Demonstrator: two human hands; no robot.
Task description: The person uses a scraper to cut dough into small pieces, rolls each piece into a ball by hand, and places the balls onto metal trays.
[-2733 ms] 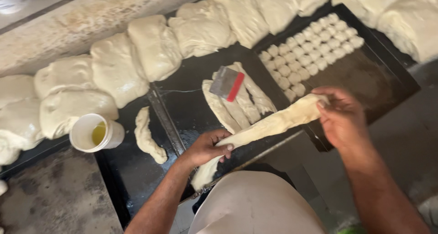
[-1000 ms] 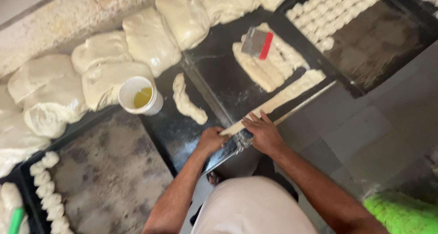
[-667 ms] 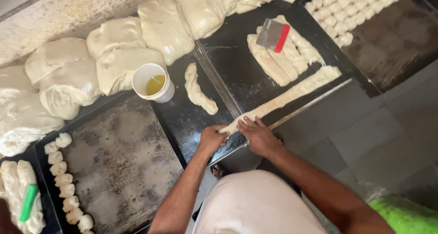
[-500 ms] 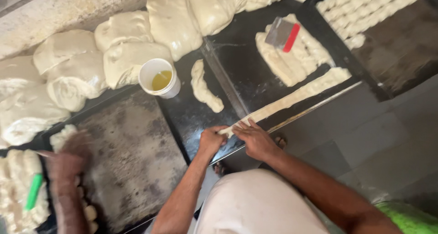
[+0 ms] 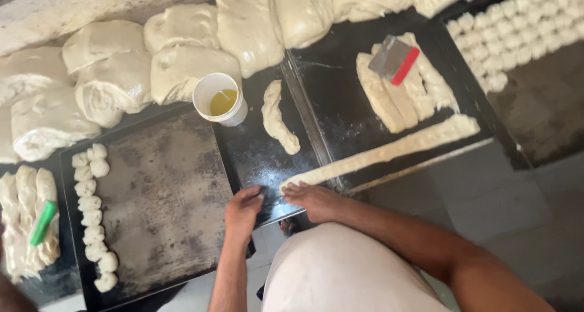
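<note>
Both forearms reach forward from the body, converging at the hands. The left hand (image 5: 242,207) lies palm down, fingers curled loosely; the right hand (image 5: 313,199) lies just beside it, fingers extended leftward.

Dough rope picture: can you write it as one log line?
left hand: on dark tray | right hand: touching dough rope end | oil cup: upright

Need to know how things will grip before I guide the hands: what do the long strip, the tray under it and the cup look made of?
The long strip looks like soft raw dough: pale, matte and uneven, with the right hand at its near end. The tray seems dark metal, its surface scuffed and smeared. The cup looks like thin white plastic or paper, which I cannot settle; it holds yellow liquid, possibly oil.
</note>
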